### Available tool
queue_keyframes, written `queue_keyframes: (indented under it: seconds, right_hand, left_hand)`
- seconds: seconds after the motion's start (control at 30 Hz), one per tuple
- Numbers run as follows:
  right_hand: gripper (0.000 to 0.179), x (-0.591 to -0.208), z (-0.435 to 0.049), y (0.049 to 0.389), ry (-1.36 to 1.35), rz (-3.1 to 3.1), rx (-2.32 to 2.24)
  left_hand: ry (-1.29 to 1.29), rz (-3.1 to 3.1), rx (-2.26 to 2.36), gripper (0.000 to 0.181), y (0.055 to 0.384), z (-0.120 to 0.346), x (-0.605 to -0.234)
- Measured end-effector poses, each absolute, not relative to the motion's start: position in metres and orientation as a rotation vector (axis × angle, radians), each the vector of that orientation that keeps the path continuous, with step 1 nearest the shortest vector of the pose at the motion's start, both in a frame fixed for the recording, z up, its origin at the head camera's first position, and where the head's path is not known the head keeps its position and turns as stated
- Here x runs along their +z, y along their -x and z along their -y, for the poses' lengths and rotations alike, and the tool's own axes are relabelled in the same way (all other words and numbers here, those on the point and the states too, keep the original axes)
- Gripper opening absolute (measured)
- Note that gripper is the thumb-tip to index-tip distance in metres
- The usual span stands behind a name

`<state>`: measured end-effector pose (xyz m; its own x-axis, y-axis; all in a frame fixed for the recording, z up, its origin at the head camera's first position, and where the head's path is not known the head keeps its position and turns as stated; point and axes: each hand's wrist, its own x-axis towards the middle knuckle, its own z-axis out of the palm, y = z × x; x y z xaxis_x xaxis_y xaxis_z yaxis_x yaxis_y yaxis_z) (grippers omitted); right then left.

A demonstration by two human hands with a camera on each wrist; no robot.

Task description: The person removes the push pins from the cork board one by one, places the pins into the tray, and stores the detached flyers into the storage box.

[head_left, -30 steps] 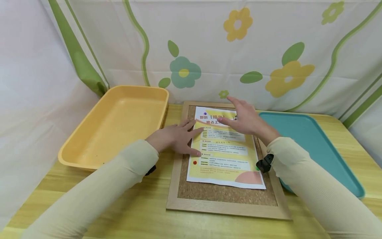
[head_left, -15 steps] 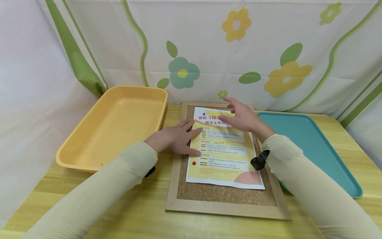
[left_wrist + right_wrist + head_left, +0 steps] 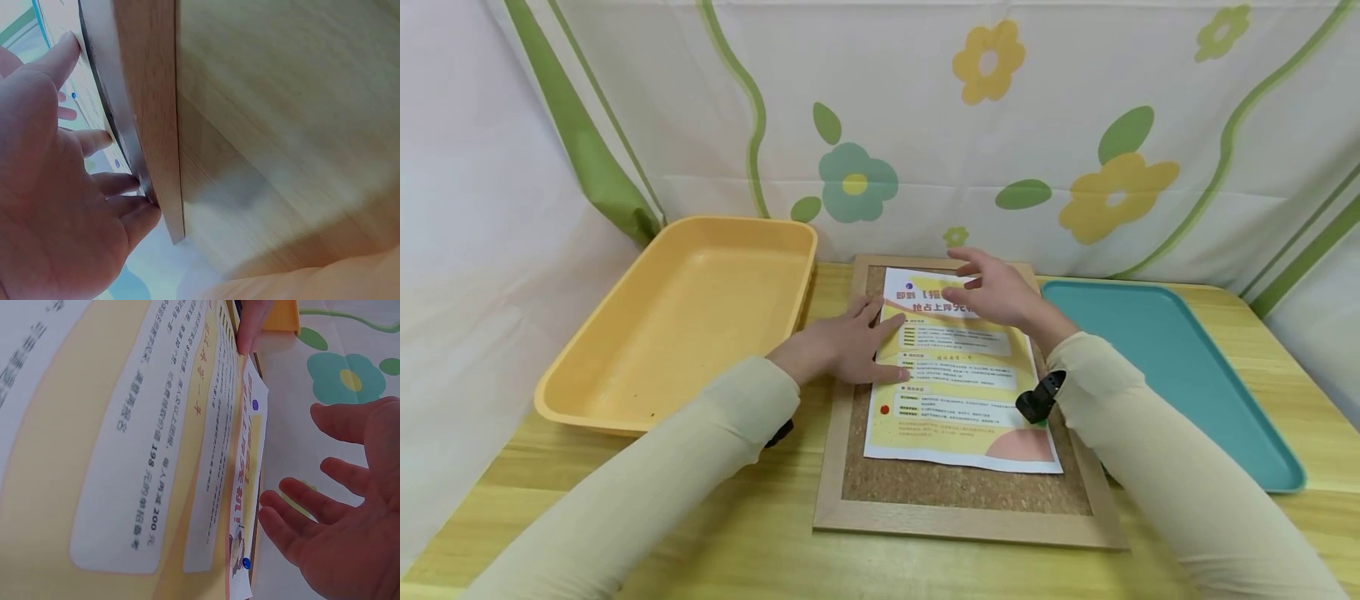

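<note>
- Right hand (image 3: 992, 292) has shifted leftward, further across the top of the sheet, since the first earlier frame; left hand (image 3: 850, 350) has kept its place, bar a small lift of the thumb.
- Printed sheet (image 3: 955, 429) lies on a framed cork board (image 3: 962, 527), cork showing below its lower edge.
- Pins at the corners: red pin (image 3: 884, 409) lower left, dark blue pin (image 3: 255, 405) upper left, brighter blue pin (image 3: 246, 563) upper right, green pin (image 3: 1042, 423) lower right (barely visible beneath the wrist camera (image 3: 1037, 404)).
- Left hand: fingers spread, laid over the sheet's left edge and the frame, gripping nothing.
- Right hand: empty, fingers loosely bent, held above the sheet's top, apart from the upper-right pin.
- Step in hand, as I judge it: steadying the pinned sheet while the right hand works at its top; pressing or removing pins, cannot tell.
- Next move calls for the right fingertips to meet a top pin squarely, left hand keeping the paper flat.
- Yellow tray (image 3: 737, 283) left of the board, teal tray (image 3: 1172, 383) right, all on a wooden table (image 3: 722, 542); flowered cloth (image 3: 925, 108) behind.
</note>
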<state>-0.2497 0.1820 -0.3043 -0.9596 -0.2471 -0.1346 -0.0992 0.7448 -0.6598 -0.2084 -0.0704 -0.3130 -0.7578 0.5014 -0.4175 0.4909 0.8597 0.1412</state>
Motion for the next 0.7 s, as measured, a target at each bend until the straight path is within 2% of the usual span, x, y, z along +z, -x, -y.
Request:
queue_keyframes:
  seconds: [0.7]
  right_hand:
    - [0.067,-0.3052,-0.1752,0.2583,0.154,-2.582,-1.23]
  left_hand:
    - [-0.728,-2.613,-0.007,0.095,0.209,0.0659,-0.3164]
